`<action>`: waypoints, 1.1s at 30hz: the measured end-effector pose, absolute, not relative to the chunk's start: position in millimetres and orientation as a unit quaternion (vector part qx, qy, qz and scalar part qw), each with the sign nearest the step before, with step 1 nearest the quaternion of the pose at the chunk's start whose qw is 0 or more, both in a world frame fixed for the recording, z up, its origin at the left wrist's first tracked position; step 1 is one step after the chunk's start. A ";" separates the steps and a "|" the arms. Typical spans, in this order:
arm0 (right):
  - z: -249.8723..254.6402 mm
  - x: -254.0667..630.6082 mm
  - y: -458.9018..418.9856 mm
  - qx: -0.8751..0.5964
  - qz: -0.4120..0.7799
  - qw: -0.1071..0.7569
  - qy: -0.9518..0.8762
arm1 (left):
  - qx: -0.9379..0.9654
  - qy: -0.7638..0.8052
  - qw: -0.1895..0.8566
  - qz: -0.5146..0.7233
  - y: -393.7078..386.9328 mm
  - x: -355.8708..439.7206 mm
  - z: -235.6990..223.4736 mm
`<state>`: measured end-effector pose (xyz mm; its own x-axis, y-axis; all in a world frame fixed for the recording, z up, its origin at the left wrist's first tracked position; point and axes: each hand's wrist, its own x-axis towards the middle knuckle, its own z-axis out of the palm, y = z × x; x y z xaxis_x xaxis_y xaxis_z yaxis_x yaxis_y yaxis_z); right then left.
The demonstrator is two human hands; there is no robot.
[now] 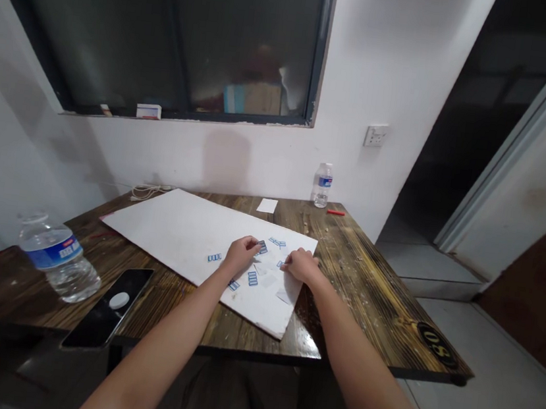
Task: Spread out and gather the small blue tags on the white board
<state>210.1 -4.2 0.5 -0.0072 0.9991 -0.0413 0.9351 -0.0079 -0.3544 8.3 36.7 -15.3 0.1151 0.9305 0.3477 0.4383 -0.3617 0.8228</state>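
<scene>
Forearms point(176, 342), white board point(161, 221), wooden table point(363, 282), wall point(273, 158)

Small blue-and-white striped pieces point(252, 278), scattered at differing angles — on a white board point(165, 224) — one darker piece point(262, 248) among them

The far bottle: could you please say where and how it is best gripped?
I would grip the far bottle round its middle from the near side: it stands upright, its body looks round, and the wall rises behind it.
</scene>
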 end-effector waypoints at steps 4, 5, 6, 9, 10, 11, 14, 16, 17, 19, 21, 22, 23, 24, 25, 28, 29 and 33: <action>-0.6 210.5 -3.6 -0.692 0.134 0.131 -0.697 | 0.691 0.493 0.284 0.446 36.5 7.6 -15.9; -0.8 210.6 -3.3 -0.689 0.132 0.137 -0.699 | 0.691 0.493 0.285 0.446 36.7 7.5 -16.2; -1.0 210.8 -2.9 -0.686 0.132 0.143 -0.701 | 0.691 0.492 0.285 0.447 36.9 7.5 -16.4; -1.3 211.4 -1.5 -0.676 0.145 0.170 -0.702 | 0.688 0.492 0.282 0.452 37.5 7.8 -16.4; -1.3 211.7 -1.2 -0.672 0.152 0.183 -0.702 | 0.688 0.494 0.278 0.453 37.4 7.9 -15.8; -1.1 211.9 -0.8 -0.667 0.158 0.199 -0.700 | 0.690 0.496 0.271 0.453 37.1 8.1 -14.9; 0.2 212.1 0.4 -0.643 0.173 0.270 -0.695 | 0.695 0.503 0.255 0.447 35.4 8.3 -10.8; 1.9 211.5 1.6 -0.618 0.195 0.326 -0.689 | 0.696 0.505 0.253 0.443 33.9 8.6 -8.1; 2.8 210.8 2.3 -0.603 0.210 0.350 -0.686 | 0.696 0.504 0.257 0.442 33.3 8.8 -7.2; 4.1 209.0 3.7 -0.576 0.243 0.387 -0.677 | 0.697 0.498 0.274 0.437 32.2 9.4 -6.4; 3.6 206.5 5.2 -0.563 0.260 0.417 -0.665 | 0.700 0.489 0.293 0.429 31.6 10.4 -6.8; 2.5 205.2 6.1 -0.560 0.258 0.431 -0.660 | 0.703 0.483 0.302 0.425 31.4 11.0 -7.2; 0.9 203.8 7.2 -0.557 0.252 0.442 -0.656 | 0.705 0.478 0.308 0.423 31.3 11.6 -7.7; -1.2 202.5 8.3 -0.554 0.248 0.452 -0.653 | 0.706 0.473 0.316 0.421 31.2 12.2 -8.0; -3.6 201.2 9.5 -0.549 0.249 0.461 -0.651 | 0.705 0.469 0.325 0.421 31.1 12.7 -8.3; -10.4 197.9 12.8 -0.528 0.280 0.486 -0.637 | 0.695 0.457 0.358 0.423 31.0 14.1 -8.4; -12.0 197.1 13.4 -0.522 0.290 0.492 -0.634 | 0.693 0.453 0.367 0.424 30.8 14.3 -8.2; -13.5 195.6 12.8 -0.519 0.290 0.491 -0.637 | 0.695 0.442 0.375 0.426 30.2 14.6 -6.6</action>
